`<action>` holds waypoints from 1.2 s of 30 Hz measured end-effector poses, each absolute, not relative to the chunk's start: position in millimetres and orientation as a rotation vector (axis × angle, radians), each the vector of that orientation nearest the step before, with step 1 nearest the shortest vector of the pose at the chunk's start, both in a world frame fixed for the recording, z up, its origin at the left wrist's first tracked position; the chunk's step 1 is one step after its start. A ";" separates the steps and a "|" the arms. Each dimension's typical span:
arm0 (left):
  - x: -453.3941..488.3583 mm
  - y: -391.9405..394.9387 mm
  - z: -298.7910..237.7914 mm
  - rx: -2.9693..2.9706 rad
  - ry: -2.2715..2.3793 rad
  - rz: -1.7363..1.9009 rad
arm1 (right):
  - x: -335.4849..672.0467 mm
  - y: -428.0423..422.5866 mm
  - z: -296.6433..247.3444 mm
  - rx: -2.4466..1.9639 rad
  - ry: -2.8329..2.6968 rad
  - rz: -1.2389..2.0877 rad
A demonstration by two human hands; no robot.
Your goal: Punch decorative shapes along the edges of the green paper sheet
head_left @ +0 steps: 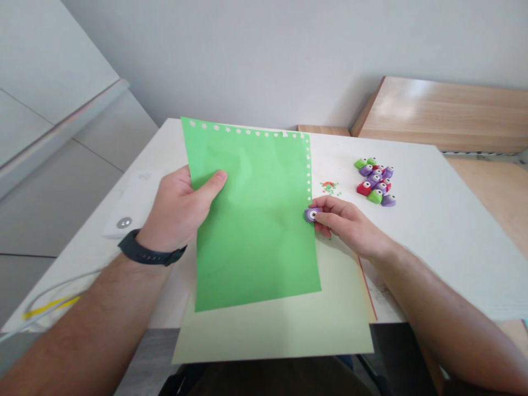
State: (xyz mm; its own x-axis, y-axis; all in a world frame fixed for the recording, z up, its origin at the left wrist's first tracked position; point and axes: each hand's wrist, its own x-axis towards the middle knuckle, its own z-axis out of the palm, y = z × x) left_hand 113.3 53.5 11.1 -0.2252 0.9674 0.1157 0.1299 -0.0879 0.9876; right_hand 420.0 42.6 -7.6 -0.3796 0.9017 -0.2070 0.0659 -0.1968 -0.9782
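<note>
My left hand (181,209) grips the left edge of a sheet of green paper (256,231), thumb on top. The sheet has a row of small flower-shaped holes along its top and right edges. My right hand (346,223) pinches a purple craft punch (312,215) at the sheet's right edge. The punch partly hides that edge. Under the green sheet lies a larger pale cream-green sheet (272,335), which hangs over the table's near edge.
Several colourful craft punches (373,181) stand grouped on the white table (416,242) to the right, with small paper cut-outs (330,188) beside them. A white device (132,203) sits at the left, near a cable (49,305). A wooden board (437,113) lies behind the table.
</note>
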 end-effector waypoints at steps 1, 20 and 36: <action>113.4 53.4 11.0 1.252 1.421 1.403 | 420.1 42.6 -7.6 -1.171 -1.418 1.646; 110.6 57.1 6.1 1.316 1.418 1.458 | 421.4 43.6 -6.7 -1.216 -1.377 1.663; 110.9 59.5 4.8 1.332 1.343 1.579 | 419.7 33.9 -14.9 -1.239 -1.747 1.054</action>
State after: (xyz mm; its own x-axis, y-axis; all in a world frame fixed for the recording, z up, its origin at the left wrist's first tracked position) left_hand 110.9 59.5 4.8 -0.2586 0.9261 0.2745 0.1224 -0.2505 0.9603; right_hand 419.7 33.9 -14.9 -0.2630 0.9591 0.1050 0.3541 0.1971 -0.9142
